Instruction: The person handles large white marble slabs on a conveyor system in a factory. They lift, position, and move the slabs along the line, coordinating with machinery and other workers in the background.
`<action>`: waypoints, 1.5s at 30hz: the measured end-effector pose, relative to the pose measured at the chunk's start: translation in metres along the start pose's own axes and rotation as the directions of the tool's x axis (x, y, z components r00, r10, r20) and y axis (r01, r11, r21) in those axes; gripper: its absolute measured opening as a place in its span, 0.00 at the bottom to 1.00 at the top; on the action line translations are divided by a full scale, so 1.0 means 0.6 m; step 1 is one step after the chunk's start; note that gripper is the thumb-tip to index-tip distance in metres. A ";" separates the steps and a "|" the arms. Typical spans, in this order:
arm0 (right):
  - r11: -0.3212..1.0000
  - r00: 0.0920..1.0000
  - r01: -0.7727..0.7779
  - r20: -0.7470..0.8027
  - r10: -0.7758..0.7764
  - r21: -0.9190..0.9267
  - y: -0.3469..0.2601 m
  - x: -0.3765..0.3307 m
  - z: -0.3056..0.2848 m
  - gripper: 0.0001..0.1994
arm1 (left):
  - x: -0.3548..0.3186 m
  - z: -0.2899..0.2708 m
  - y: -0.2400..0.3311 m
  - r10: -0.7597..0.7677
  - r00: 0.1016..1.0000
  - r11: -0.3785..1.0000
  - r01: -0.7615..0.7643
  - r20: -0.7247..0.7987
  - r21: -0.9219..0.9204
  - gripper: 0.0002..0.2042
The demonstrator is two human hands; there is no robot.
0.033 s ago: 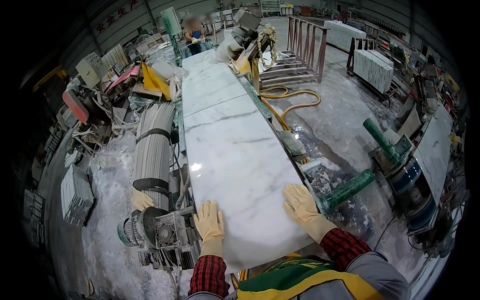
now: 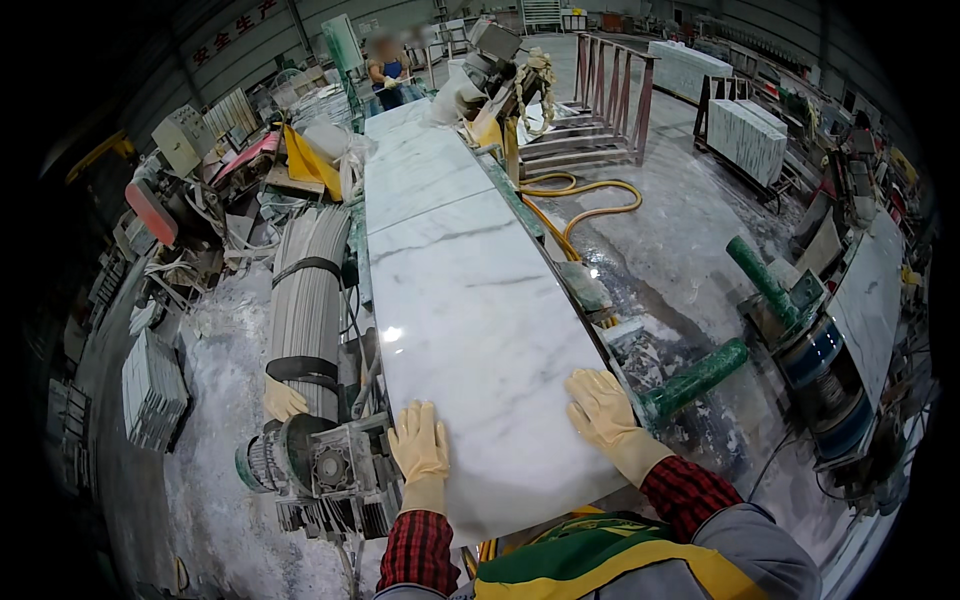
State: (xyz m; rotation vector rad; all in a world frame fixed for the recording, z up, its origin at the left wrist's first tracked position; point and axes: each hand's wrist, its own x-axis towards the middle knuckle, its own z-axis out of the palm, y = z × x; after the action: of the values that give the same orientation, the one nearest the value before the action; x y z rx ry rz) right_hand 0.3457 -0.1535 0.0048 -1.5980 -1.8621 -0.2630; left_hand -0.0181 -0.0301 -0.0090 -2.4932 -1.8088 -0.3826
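Left hand: the gloved left hand (image 2: 420,443) lay flat, palm down, at the near left edge of the slab, its fingers stretched forward and pinching nothing.
Right hand: the gloved right hand (image 2: 608,418) rested the same way over the right edge, angled inward, fingers extended, likewise pinching nothing.
Slab: the white marble slab (image 2: 490,320), veined in grey, stretched away in front of the body, between the two hands and touched by both.
Far slab: beyond a thin dark seam, another white slab (image 2: 430,185) continued the surface.
Clothing: red and black checked sleeves (image 2: 418,550) met the gloves, and a green and yellow garment (image 2: 600,560) showed at the near end.
Left side: a motor (image 2: 330,465) stood just beside the left hand; behind it were a grey pleated bundle (image 2: 305,310) with black straps and a cream glove (image 2: 284,398) next to it.
Right side: a thick green bar (image 2: 700,378) stuck out near the right hand, and a yellow hose (image 2: 605,205) curled on the floor (image 2: 690,240) farther off.
Background: a reddish rack (image 2: 640,100) stood to the right of the far slab; another person (image 2: 390,78) stood near its far end.
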 end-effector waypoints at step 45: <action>1.000 1.000 0.019 -0.024 -0.019 0.008 -0.025 -0.033 -0.032 0.22 | -0.049 -0.004 0.004 -0.005 1.000 0.999 0.004 -0.008 -0.040 0.25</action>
State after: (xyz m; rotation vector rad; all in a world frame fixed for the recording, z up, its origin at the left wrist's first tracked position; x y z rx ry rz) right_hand 0.3389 -0.1835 0.0113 -1.5659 -1.8586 -0.2813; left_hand -0.0250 -0.0587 -0.0127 -2.5108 -1.8223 -0.4326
